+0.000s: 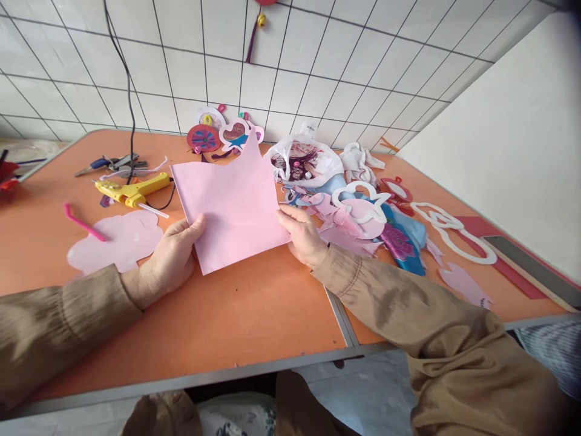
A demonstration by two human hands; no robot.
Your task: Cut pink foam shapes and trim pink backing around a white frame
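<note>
A sheet of pink paper or thin felt (231, 212), with a curved piece cut out of its top edge, is held up over the table between both hands. My left hand (177, 251) pinches its lower left edge, thumb on the front. On the right edge my right hand (302, 233) grips it, the other fingers partly hidden behind. Left of the sheet lies a pink cloud-shaped cutout (122, 239) with a bright pink strip (84, 222) across it. Behind that rests a yellow glue gun (131, 189) with a clear glue stick at its back end.
Scissors and tools (113, 162) lie at the back left. Finished round ornaments (204, 138) lean near the tiled wall. A white plastic bag (324, 160) with dark red tassels, fabric scraps (403, 242) and white frames (472, 242) cover the right side. A dark phone-like slab (531, 266) lies far right.
</note>
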